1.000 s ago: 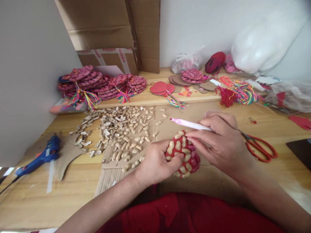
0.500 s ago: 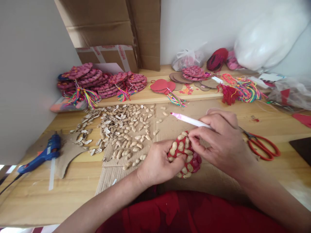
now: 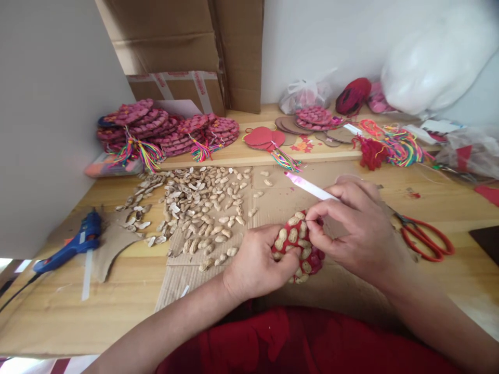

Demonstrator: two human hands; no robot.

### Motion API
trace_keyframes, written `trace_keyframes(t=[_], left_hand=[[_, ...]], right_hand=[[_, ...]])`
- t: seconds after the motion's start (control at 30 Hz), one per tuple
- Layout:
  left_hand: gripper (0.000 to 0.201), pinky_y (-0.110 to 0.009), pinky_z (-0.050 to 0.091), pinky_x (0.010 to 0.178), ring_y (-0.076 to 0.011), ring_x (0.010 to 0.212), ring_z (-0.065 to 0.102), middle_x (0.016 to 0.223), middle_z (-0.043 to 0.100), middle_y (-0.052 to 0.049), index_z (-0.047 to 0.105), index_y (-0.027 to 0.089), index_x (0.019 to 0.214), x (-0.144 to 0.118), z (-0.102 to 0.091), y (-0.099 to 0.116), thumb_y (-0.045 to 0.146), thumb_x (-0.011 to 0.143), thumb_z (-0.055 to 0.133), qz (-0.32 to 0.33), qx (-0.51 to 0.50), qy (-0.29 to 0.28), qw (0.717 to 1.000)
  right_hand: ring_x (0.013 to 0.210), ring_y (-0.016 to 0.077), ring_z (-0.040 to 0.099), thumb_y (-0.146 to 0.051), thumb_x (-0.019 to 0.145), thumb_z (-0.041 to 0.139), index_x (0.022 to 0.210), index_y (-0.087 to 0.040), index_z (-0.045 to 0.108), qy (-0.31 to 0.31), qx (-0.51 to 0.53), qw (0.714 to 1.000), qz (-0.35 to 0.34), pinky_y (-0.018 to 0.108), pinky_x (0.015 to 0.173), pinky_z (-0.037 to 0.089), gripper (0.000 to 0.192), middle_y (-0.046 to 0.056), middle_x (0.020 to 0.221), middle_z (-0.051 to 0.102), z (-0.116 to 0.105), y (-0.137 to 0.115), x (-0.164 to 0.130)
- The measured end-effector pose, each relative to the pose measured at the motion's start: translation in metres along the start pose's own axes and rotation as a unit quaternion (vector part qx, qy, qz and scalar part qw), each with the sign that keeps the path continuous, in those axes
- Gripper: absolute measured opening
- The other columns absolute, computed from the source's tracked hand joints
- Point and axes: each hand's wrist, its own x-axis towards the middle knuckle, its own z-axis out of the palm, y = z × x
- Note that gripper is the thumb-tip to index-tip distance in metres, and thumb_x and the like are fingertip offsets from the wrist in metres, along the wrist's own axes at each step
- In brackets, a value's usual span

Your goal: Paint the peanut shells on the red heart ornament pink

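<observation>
My left hand is closed on a red piece covered with peanut shells, its thumb lying over the front. Most of the shells are plain tan; a few at the lower right are coloured pink. A white marker with a pink tip rests in my right hand, pointing up and to the left, away from the shells. The thumb and forefinger of that hand are pinched together at the upper right edge of the piece. Whatever sits between those fingertips is too small to make out.
Loose peanut shells cover the cardboard on the left. A blue glue gun lies farther left, orange-handled scissors at the right. Along the back shelf stand stacked pink shell-covered pieces, red discs and colourful tassels.
The view has shifted slightly. The right fingertips still pinch at the edge of the red piece, and the marker stays in the same hand, tilted a little more steeply.
</observation>
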Motion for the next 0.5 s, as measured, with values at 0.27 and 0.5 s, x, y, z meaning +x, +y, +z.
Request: trace_keyframes(t=[0.27,0.5], left_hand=[[0.016,-0.020,0.034,0.052,-0.0083,0.056,0.041,0.062,0.047,0.006,0.053,0.018,0.069,-0.001,0.003,-0.006,0.014,0.083,0.061,-0.009,-0.003,-0.003,1.000],[0.011,-0.019,0.035,0.050,-0.0086,0.054,0.042,0.062,0.053,0.005,0.060,0.016,0.074,0.000,0.003,-0.006,0.020,0.083,0.065,-0.045,-0.030,0.002,0.999]], right_hand=[[0.096,0.0259,0.058,-0.024,0.082,0.071,0.084,-0.030,0.066,-0.010,0.026,1.000,-0.006,0.047,0.094,0.041,0.008,0.003,0.086,0.062,-0.004,-0.015,0.001],[0.085,0.0234,0.061,-0.027,0.084,0.074,0.092,-0.029,0.072,0.087,-0.010,0.993,0.082,0.047,0.086,0.043,0.008,0.004,0.087,0.065,-0.003,0.006,-0.002]])
